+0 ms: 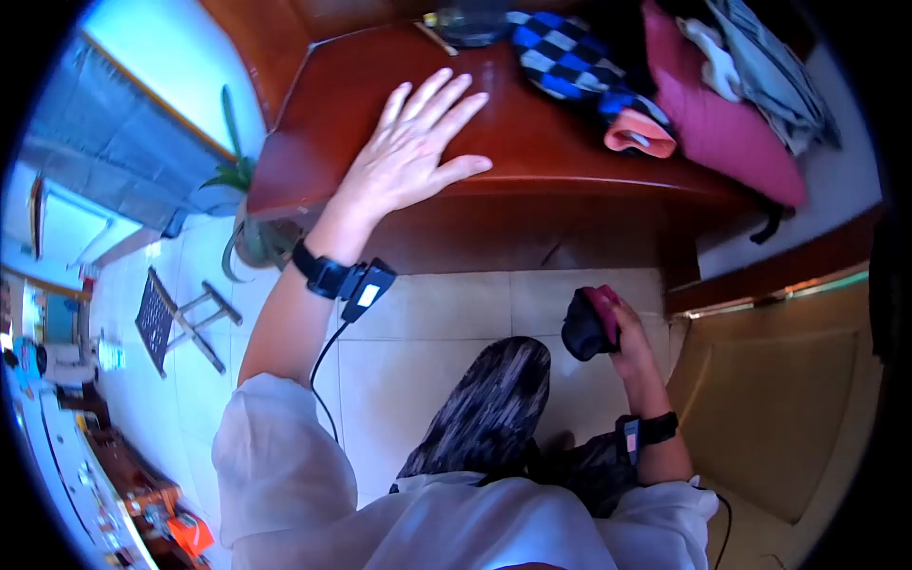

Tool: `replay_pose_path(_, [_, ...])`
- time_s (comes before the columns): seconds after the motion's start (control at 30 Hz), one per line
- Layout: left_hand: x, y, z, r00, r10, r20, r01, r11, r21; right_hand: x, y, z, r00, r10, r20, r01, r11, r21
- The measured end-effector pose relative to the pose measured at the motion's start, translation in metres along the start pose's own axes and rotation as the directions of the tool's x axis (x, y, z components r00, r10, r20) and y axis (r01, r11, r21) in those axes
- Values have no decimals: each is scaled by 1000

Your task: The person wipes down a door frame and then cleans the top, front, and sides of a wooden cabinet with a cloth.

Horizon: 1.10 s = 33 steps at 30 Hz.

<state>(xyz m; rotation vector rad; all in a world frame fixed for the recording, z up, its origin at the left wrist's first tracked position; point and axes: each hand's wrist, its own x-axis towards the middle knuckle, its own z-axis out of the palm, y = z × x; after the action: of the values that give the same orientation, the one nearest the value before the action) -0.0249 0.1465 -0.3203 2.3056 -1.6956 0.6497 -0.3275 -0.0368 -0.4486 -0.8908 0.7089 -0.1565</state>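
Note:
My left hand [416,147] rests palm down with its fingers spread on, or just over, the reddish-brown wooden tabletop [323,104]. Lower on the right, my right hand [629,340] is closed around a small black and magenta cloth bundle [589,323], held over the floor beside my knee. On the table, right of my left hand, lies a blue, black and white checkered cloth [565,57]. By its lower end sits a coral-coloured rolled cloth [641,131]. Farther right are a dark pink cloth or cushion [712,128] and a grey striped cloth [774,71].
A glass vessel [470,24] and a thin stick [435,38] are at the table's back. To the left stand a folding stool [180,318] and a potted plant [255,237] on the tiled floor. A tan seat [779,399] is at right. From my left wristband [332,275] hangs a cable.

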Motion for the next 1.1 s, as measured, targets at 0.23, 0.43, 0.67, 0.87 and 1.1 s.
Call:
replay_pose_path(0.23, [2, 9, -11, 991, 50, 128, -53, 998, 20, -47, 2, -13, 977, -27, -214, 39, 998, 52])
replay_pose_path(0.43, [10, 18, -21, 976, 105, 188, -109, 994, 8, -75, -2, -16, 934, -143, -327, 183, 978, 95])
replay_pose_path(0.67, [8, 18, -14, 967, 153, 201, -158, 987, 6, -93, -7, -21, 934, -136, -331, 209, 958, 195])
replay_pose_path(0.87, [10, 10, -2, 971, 139, 193, -149, 988, 39, -115, -20, 11, 995, -73, -71, 93, 939, 332])
replay_pose_path(1.1, [12, 16, -5, 970, 104, 218, -121, 991, 66, -106, -5, 4, 993, 88, 82, -115, 896, 428])
